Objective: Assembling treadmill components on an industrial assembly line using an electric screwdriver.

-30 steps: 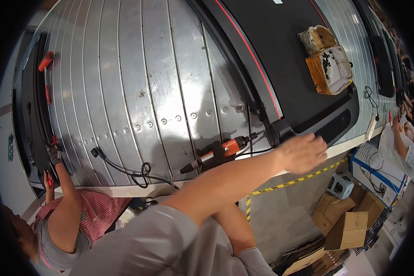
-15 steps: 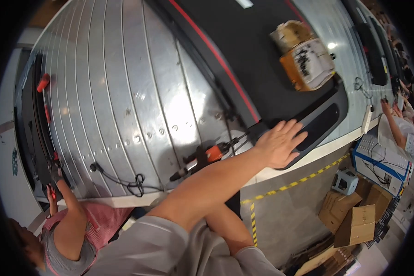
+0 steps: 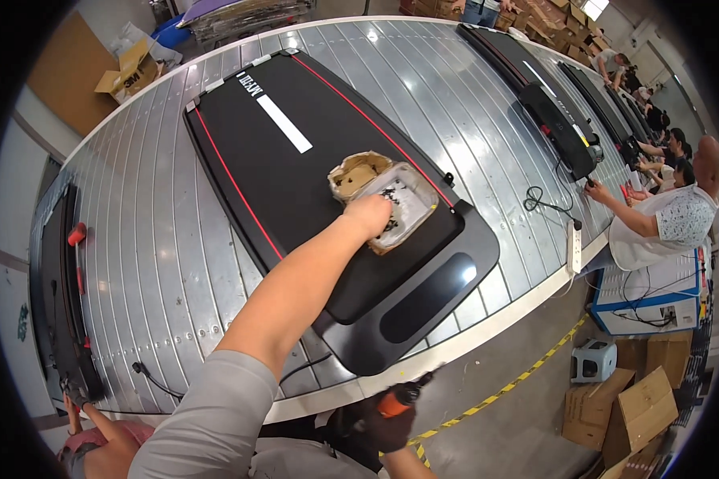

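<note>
Reaching into a cardboard box (image 3: 395,203) of dark screws – left hand (image 3: 369,214), fingers curled inside.
Right hand (image 3: 390,427) clamped on an orange-black drill (image 3: 399,397).

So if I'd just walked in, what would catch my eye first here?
Probably the big black flat machine with thin red lines, lying across the ribbed metal conveyor. At its middle the left hand reaches into a cardboard box of small dark parts. Down at the bottom edge, the gloved right hand grips an orange and black power screwdriver.
</note>
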Available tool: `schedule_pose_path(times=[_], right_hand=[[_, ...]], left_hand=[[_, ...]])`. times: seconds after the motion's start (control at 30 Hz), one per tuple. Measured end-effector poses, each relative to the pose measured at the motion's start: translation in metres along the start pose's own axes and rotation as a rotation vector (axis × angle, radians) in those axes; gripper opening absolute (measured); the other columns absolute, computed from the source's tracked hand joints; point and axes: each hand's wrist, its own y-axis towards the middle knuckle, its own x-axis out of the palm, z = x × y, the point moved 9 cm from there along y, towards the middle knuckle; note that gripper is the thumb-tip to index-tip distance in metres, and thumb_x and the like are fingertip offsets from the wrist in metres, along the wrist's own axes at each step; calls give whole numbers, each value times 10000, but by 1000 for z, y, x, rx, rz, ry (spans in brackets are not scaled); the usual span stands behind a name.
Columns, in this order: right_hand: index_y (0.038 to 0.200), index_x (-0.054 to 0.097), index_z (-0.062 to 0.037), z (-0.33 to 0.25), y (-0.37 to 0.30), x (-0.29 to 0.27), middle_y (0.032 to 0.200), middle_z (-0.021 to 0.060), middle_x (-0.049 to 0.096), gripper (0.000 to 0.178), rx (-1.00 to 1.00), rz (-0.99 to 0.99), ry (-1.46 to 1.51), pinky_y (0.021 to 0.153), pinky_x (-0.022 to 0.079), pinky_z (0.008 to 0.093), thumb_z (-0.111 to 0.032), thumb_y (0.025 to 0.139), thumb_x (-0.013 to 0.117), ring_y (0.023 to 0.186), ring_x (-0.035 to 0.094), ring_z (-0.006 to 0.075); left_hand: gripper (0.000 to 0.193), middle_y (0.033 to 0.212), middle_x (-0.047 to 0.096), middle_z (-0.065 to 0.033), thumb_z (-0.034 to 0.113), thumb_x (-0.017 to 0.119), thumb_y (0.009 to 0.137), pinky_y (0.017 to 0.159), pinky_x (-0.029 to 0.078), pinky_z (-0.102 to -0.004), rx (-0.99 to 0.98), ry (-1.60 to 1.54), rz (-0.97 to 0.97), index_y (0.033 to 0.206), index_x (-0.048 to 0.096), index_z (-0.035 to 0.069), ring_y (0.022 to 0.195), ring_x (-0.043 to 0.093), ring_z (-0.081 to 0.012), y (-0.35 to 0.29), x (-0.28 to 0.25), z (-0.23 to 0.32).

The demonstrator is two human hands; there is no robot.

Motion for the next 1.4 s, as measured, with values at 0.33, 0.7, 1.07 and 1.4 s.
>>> schedule_pose_path(times=[0.33,0.7,1.07,1.4], right_hand=[[1096,561,-70,-29,50,-75,798,117,712,532,-62,63,-479,701,591,438,-236,711,888,709,714,337],[1253,577,-81,-61,64,31,884,181,730,669,-161,-426,-810,775,585,512,-421,734,829,857,727,416],[1200,574,-69,-57,48,22,832,195,719,626,-147,-425,-943,741,576,517,-415,735,810,808,721,424],[1176,610,-73,-21,20,29,987,244,714,578,55,-735,-630,873,551,526,-372,723,809,986,682,470]], left_hand=[[149,862,736,-151,172,721,880,779,579,-449,89,-246,352,905,691,28,826,717,-357,-74,-32,-91],[188,1000,740,-112,170,702,1016,768,585,-268,-572,-2047,-71,1078,700,-7,844,688,-154,-268,63,-15],[148,970,743,-105,160,683,1031,787,595,-290,-549,-1940,-188,1031,681,13,824,697,-162,-274,73,-3],[157,1044,739,-87,122,645,1046,871,558,-324,-299,-1881,-239,1115,726,6,924,689,-172,-319,114,-8]])
